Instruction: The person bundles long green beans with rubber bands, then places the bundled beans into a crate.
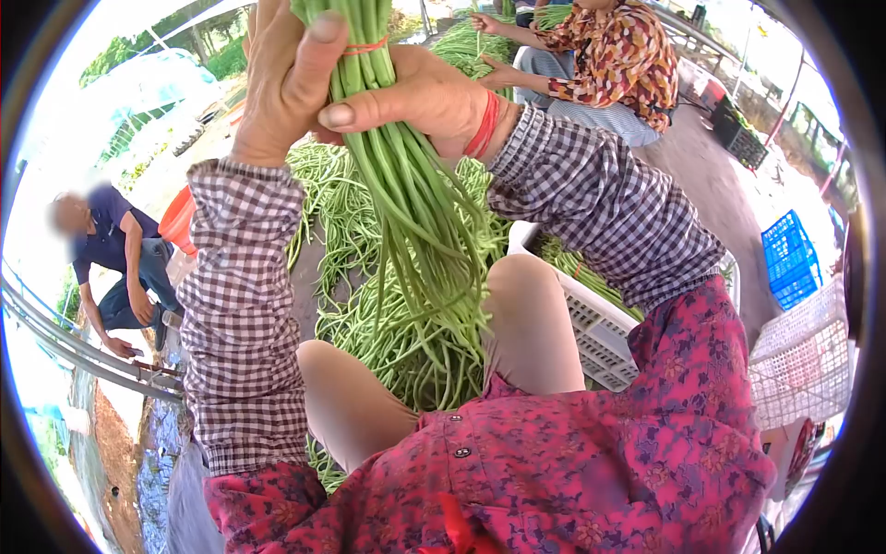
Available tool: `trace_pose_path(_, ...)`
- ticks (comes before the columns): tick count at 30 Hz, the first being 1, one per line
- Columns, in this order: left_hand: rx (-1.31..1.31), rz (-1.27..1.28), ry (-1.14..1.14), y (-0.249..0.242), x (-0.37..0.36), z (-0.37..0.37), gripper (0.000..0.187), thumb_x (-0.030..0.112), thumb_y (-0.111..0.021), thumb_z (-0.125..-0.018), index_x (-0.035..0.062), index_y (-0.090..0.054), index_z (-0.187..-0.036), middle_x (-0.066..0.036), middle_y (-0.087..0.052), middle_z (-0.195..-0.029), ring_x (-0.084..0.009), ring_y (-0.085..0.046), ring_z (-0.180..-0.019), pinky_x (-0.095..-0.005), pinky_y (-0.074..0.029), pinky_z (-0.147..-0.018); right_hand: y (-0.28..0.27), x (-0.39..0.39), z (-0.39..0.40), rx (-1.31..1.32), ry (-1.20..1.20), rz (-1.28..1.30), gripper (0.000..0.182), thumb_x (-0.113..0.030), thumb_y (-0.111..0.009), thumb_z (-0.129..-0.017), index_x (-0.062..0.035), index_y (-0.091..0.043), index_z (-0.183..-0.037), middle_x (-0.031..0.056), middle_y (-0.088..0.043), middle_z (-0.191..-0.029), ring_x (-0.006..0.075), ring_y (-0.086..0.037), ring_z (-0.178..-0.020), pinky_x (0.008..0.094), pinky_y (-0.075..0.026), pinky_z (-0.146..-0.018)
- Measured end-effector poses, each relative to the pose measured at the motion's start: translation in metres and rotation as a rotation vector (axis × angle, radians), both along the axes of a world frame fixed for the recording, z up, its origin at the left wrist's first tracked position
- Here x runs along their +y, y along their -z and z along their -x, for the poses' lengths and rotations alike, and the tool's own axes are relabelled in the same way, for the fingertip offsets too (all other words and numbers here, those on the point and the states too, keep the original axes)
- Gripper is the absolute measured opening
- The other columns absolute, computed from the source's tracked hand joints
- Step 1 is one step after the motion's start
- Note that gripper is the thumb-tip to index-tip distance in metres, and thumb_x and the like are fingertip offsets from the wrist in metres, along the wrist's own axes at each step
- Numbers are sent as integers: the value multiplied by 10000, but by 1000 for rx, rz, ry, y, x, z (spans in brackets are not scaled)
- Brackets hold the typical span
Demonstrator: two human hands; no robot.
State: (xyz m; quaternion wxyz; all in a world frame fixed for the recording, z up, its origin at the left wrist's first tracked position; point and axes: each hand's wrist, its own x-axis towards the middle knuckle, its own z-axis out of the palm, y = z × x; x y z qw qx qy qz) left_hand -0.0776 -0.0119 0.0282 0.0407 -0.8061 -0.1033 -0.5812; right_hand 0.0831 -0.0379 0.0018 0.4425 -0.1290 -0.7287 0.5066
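A bunch of green long beans [397,185] is held up in front of me, its thin ends hanging down and fanning out. A red rubber band [365,47] circles its upper part. My left hand [284,88] grips the bunch from the left, with its thumb pressed near the band. From the right, my right hand [429,100] closes around it just below the band, thumb across the front. More red rubber bands [484,124] sit around my right wrist. The top of the bunch runs out of view.
Loose long beans [406,346] are heaped between my knees. A white crate [600,342] with beans stands at my right. Farther right are a blue crate [791,258] and another white crate [801,360]. One person [609,65] sits ahead handling beans; another [125,240] crouches at left.
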Motion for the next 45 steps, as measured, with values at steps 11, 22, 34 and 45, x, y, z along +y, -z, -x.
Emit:
trace_pose_path(11, -135, 965, 518, 119, -45, -64, 371, 102, -676, -815, -38, -534, -1128, -57, -645, -946, -119, -615, -836, -263, -502, -755, -19, -12, -34, 101, 297, -190, 596, -326, -779, -738, 48, -519, -1122, 84, -626, -911, 165, -596, -811, 283, -505, -725)
trace_pose_path(22, -75, 1432, 1051, 108, -38, -49, 386, 26, -607, -793, -25, -530, -1169, -122, -630, -1040, -184, -615, -940, -332, -482, -850, -18, -13, -82, 239, -43, 347, 205, -74, -654, -836, -26, -592, -1026, 120, -658, -896, 221, -660, -782, 343, -573, -647)
trace_pose_path(34, 147, 1196, 917, 121, -39, -60, 383, 125, -689, -797, -20, -555, -1125, -76, -640, -994, -135, -617, -844, -266, -513, -738, -15, -27, -88, 513, 2, 301, 184, -106, -610, -867, -19, -572, -1024, 74, -625, -833, 204, -622, -741, 351, -536, -654)
trace_pose_path(45, -53, 1107, 757, 99, -47, -81, 442, 122, -746, -761, -51, -547, -1116, -61, -637, -958, -104, -606, -824, -252, -505, -730, -2, -44, -71, 406, 221, 180, 114, -116, -654, -850, -24, -612, -903, 63, -632, -758, 155, -609, -652, 294, -509, -559)
